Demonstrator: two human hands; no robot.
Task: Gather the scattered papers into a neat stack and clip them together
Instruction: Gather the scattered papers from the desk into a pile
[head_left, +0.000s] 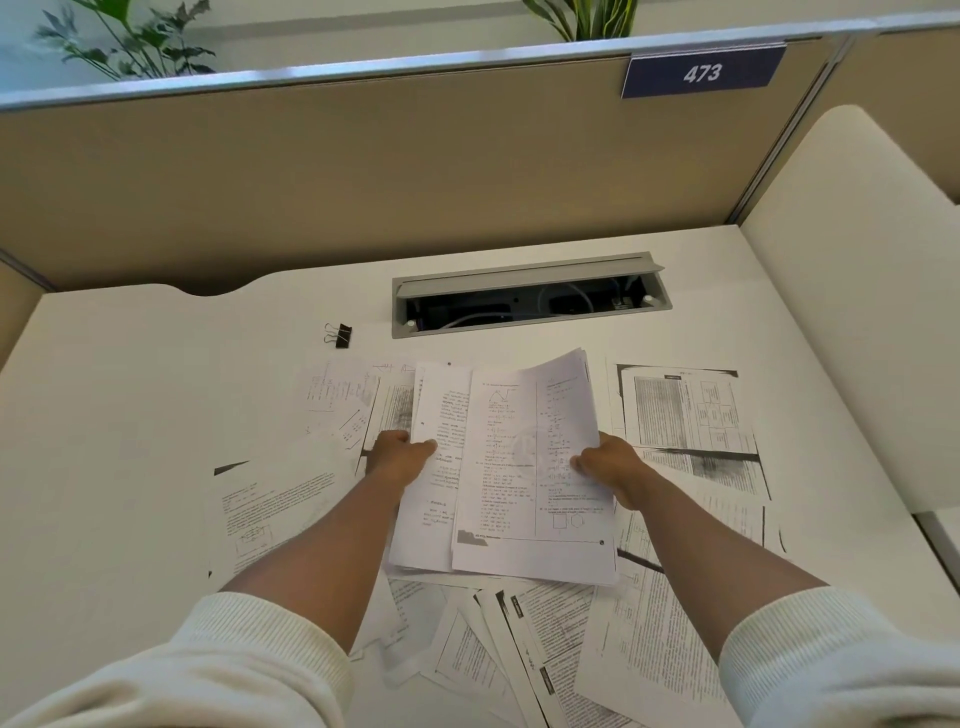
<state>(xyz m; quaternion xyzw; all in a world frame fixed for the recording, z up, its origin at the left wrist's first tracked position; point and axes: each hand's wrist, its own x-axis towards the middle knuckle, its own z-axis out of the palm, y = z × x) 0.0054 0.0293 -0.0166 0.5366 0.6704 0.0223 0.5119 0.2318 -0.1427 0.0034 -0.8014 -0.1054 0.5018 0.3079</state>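
My left hand (397, 457) and right hand (610, 467) pinch a partial stack of white printed sheets (511, 467) between them, gathering underway. Loose white printed pages (685, 410) surround my fingers; the black metal binder clip (338, 335) lies beyond them, needed later.

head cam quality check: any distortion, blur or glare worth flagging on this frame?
Head view: wide-angle bowing curves the partition rail and desk edges; lighting is soft and even, shadows faint, no hard glare. Print on the held stack is too soft to read, and the loose papers are softer still; the left hand, right hand and binder clip show no motion smear.
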